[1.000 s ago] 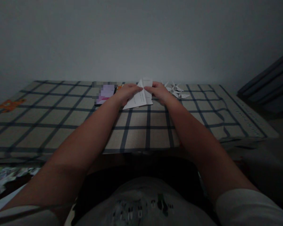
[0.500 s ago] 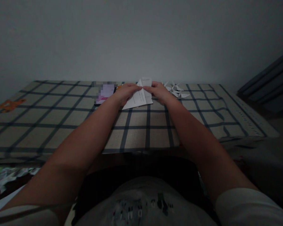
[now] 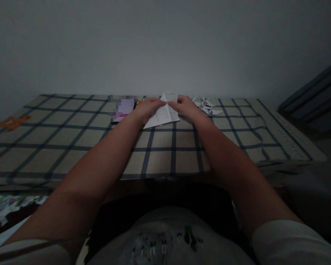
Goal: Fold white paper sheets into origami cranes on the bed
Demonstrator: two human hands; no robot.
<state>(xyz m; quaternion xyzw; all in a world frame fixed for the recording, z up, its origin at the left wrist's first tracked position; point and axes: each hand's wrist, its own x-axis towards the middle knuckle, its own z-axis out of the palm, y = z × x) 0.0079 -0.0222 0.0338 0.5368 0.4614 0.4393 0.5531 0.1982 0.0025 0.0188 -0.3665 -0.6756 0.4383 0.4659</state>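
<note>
Between my two hands is a folded sheet of white paper (image 3: 161,116) with faint print, its flaps meeting in a peak at the top. My left hand (image 3: 147,109) grips its left side, the thumb pressing near the centre crease. From the right, my right hand (image 3: 187,107) pinches the other flap, thumb close to the left one. The fingers behind the paper are partly hidden. Just right of that hand lie several folded paper cranes (image 3: 206,106). Left of my left hand rests a phone or tablet (image 3: 124,109) with a lit, partly blurred-out screen.
A checked cloth (image 3: 160,160) covers the table, which meets a plain wall (image 3: 165,44). An orange object (image 3: 14,122) lies at the far left, and a smaller orange thing (image 3: 139,102) shows behind my left hand. Crumpled papers (image 3: 5,209) are below the table at left.
</note>
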